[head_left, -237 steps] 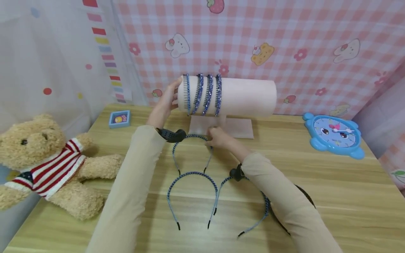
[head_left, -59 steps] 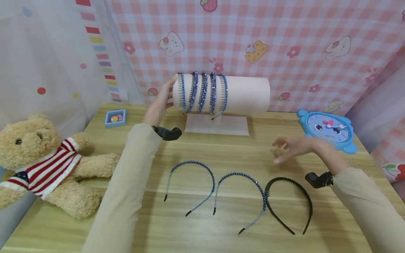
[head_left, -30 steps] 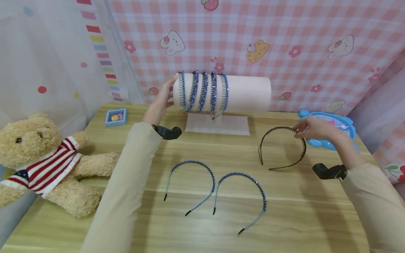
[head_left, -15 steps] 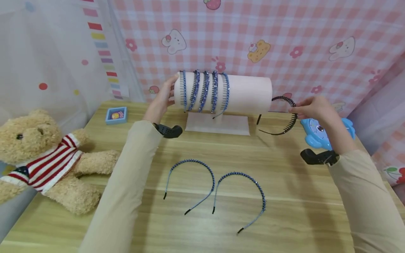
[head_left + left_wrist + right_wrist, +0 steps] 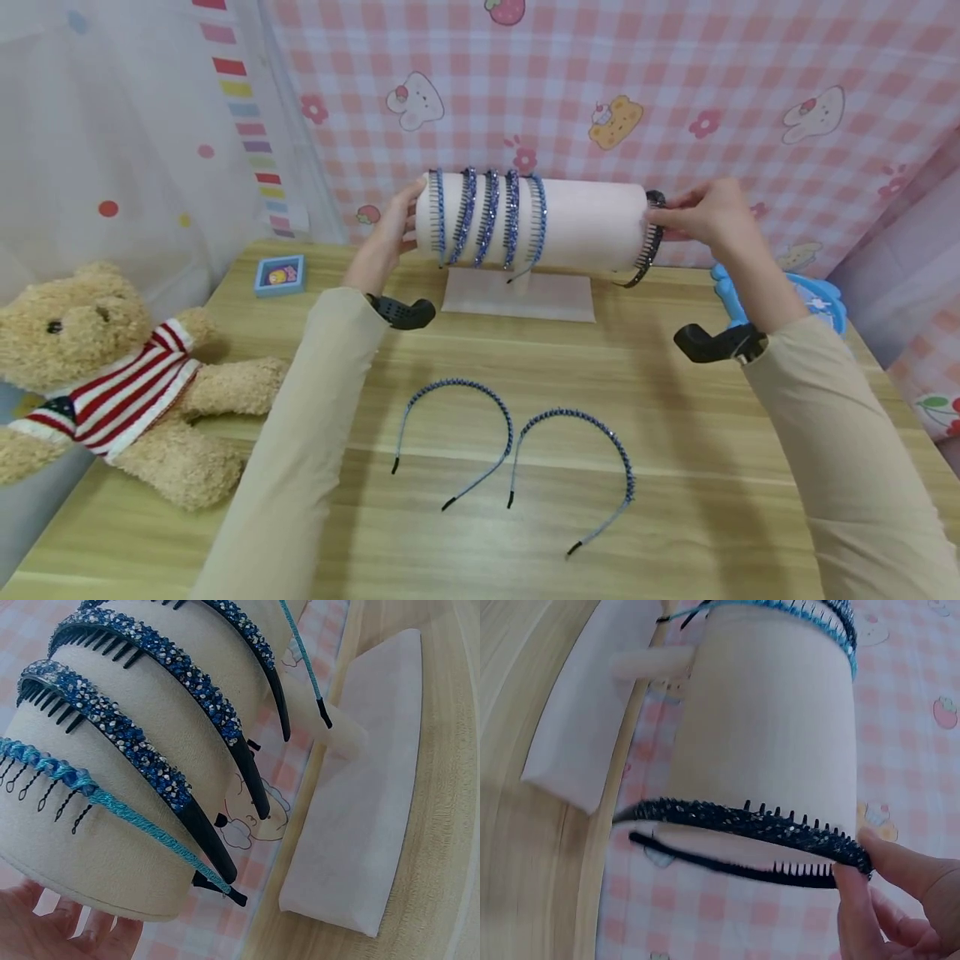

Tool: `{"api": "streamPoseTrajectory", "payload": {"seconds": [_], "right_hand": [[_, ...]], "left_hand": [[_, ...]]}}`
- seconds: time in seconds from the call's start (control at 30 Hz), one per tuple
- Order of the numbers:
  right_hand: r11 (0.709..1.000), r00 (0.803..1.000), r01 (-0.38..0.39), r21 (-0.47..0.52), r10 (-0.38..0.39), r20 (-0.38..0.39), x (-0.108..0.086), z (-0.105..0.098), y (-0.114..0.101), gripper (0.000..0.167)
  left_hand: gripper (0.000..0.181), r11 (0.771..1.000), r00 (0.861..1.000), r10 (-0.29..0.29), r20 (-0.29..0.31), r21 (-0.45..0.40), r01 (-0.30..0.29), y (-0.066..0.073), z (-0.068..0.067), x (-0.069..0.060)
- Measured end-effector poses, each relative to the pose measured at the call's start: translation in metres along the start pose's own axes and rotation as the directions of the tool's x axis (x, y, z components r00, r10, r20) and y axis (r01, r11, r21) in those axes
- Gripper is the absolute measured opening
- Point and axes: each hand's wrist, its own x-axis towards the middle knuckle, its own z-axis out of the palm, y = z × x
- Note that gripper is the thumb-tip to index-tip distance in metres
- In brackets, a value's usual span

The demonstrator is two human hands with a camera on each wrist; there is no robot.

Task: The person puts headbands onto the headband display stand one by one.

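A pale padded roll point(image 5: 592, 223) on a T-shaped headband stand carries several headbands at its left half, some blue and braided, others dark with glittering stones point(image 5: 135, 742). My left hand point(image 5: 385, 237) holds the roll's left end, its fingertips showing at the rim in the left wrist view. At the other end, my right hand point(image 5: 712, 215) pinches a black sparkly headband point(image 5: 757, 826) with inner teeth, thumb and fingers at its top. That band stands around the roll's right rim; its tips point toward the table.
Two blue headbands point(image 5: 512, 433) point(image 5: 626, 462) lie on the wooden table in front of the stand's flat base point(image 5: 517, 294). A teddy bear point(image 5: 142, 383) sits at left, near a small blue frame point(image 5: 280, 276). A blue clock point(image 5: 825, 300) is partly behind my right arm.
My right hand has lifted the black headband from the table and brought it left to the roll's right end. Earlier, a blue headband went onto the roll. My left hand stays put.
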Motion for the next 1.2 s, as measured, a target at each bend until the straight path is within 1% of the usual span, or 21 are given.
{"api": "streamPoseTrajectory", "payload": {"seconds": [0.13, 0.23, 0.27, 0.3, 0.33, 0.37, 0.43, 0.5, 0.57, 0.6, 0.67, 0.73, 0.8, 0.87, 0.97, 1.1, 1.2], "right_hand": [[0.997, 0.999, 0.036, 0.073, -0.034, -0.034, 0.001, 0.007, -0.001, 0.048], [0.991, 0.994, 0.089, 0.1, -0.083, -0.065, 0.005, 0.012, 0.002, 0.053], [0.988, 0.992, 0.108, 0.107, -0.101, -0.07, 0.006, 0.014, 0.003, 0.057], [0.988, 0.99, 0.129, 0.088, -0.123, -0.069, 0.007, 0.015, 0.005, 0.063], [0.987, 0.987, 0.149, 0.054, -0.145, -0.067, 0.008, 0.016, 0.006, 0.067], [0.983, 0.981, 0.185, 0.006, -0.185, -0.059, 0.008, 0.017, 0.008, 0.07], [0.959, 0.962, 0.271, -0.083, -0.273, -0.018, 0.01, 0.018, 0.012, 0.071], [0.918, 0.931, 0.363, -0.158, -0.363, 0.035, 0.011, 0.018, 0.017, 0.069], [0.875, 0.895, 0.446, -0.187, -0.436, 0.093, 0.011, 0.016, 0.022, 0.069], [0.863, 0.884, 0.467, -0.193, -0.452, 0.118, 0.011, 0.016, 0.025, 0.072], [0.851, 0.871, 0.489, -0.193, -0.466, 0.153, 0.011, 0.014, 0.029, 0.082], [0.846, 0.861, 0.502, -0.177, -0.472, 0.188, 0.011, 0.013, 0.034, 0.091], [0.844, 0.856, 0.508, -0.171, -0.474, 0.206, 0.011, 0.014, 0.036, 0.095], [0.837, 0.845, 0.524, -0.157, -0.487, 0.221, 0.012, 0.015, 0.036, 0.096], [0.81, 0.817, 0.568, -0.147, -0.533, 0.219, 0.013, 0.019, 0.035, 0.093], [0.765, 0.776, 0.627, -0.148, -0.596, 0.209, 0.017, 0.025, 0.028, 0.091], [0.731, 0.763, 0.646, -0.219, -0.613, 0.204, 0.019, 0.03, 0.021, 0.092]], "left_hand": [[0.055, 1.0, 1.0, -0.004, -0.001, -0.002, 0.004, 0.0, 0.001, 0.0], [0.055, 1.0, 1.0, -0.005, -0.004, -0.004, 0.005, 0.0, 0.002, 0.0], [0.054, 1.0, 1.0, -0.005, -0.005, -0.004, 0.005, 0.0, 0.002, 0.0], [0.053, 1.0, 1.0, -0.002, -0.006, -0.004, 0.002, 0.0, 0.002, 0.0], [0.051, 1.0, 1.0, 0.0, -0.006, -0.004, 0.0, 0.0, 0.002, 0.0], [0.05, 1.0, 1.0, 0.001, -0.007, -0.006, -0.001, 0.0, 0.002, 0.001], [0.047, 1.0, 1.0, 0.002, -0.012, -0.013, -0.003, 0.0, 0.002, 0.001], [0.044, 1.0, 1.0, 0.004, -0.018, -0.018, -0.004, 0.0, 0.002, 0.001], [0.043, 1.0, 1.0, 0.004, -0.016, -0.013, -0.004, 0.0, 0.002, 0.001], [0.043, 1.0, 1.0, 0.005, -0.015, -0.008, -0.006, 0.0, 0.002, 0.001], [0.044, 1.0, 1.0, 0.006, -0.012, -0.01, -0.006, 0.0, 0.002, 0.001], [0.045, 1.0, 1.0, 0.006, -0.011, -0.011, -0.006, 0.001, 0.002, 0.0], [0.048, 1.0, 1.0, 0.004, -0.015, -0.018, -0.004, 0.001, 0.002, 0.0], [0.051, 1.0, 1.0, -0.001, -0.014, -0.017, 0.001, 0.001, 0.001, 0.0], [0.054, 1.0, 1.0, -0.004, -0.008, -0.009, 0.004, 0.0, 0.001, 0.0], [0.055, 1.0, 1.0, -0.005, -0.004, -0.005, 0.005, -0.001, 0.001, 0.001], [0.055, 1.0, 1.0, 0.001, 0.0, 0.002, -0.001, -0.001, 0.001, 0.002]]}}
